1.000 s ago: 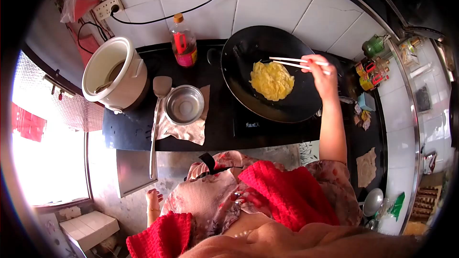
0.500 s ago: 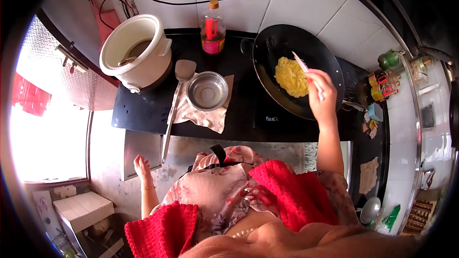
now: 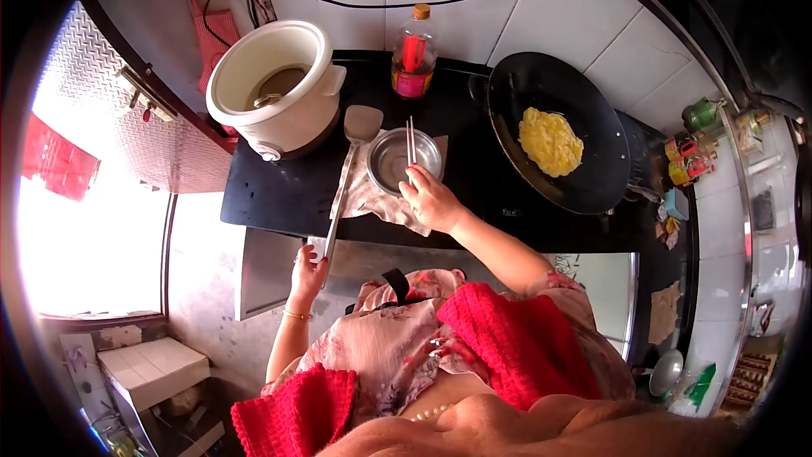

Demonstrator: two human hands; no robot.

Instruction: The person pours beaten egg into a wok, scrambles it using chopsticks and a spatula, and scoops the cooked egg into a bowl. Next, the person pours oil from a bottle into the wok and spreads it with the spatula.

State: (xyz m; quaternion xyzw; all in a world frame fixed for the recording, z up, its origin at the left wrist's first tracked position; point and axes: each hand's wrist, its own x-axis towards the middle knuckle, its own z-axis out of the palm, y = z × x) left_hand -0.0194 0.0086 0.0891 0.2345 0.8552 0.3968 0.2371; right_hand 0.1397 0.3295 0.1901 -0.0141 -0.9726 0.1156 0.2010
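Note:
My right hand (image 3: 430, 198) grips a pair of chopsticks (image 3: 411, 142), whose tips reach over the metal bowl (image 3: 387, 161). The bowl rests on a beige cloth (image 3: 364, 195). My left hand (image 3: 309, 272) is at the handle end of the long spatula (image 3: 342, 182); whether its fingers close round the handle is hard to make out. The spatula's flat head lies on the counter left of the bowl. A yellow egg piece (image 3: 551, 142) lies in the black wok (image 3: 592, 169), away from both hands.
A white electric pot (image 3: 279, 123) stands at the left of the black counter (image 3: 254, 190). Behind the bowl is a bottle with an orange cap (image 3: 413, 59). More bottles (image 3: 689, 161) stand right of the wok. A cable (image 3: 423, 6) runs along the tiled wall.
My right hand with the chopsticks has moved left from the wok to the bowl. My left hand has risen to the spatula's handle end. The view has shifted.

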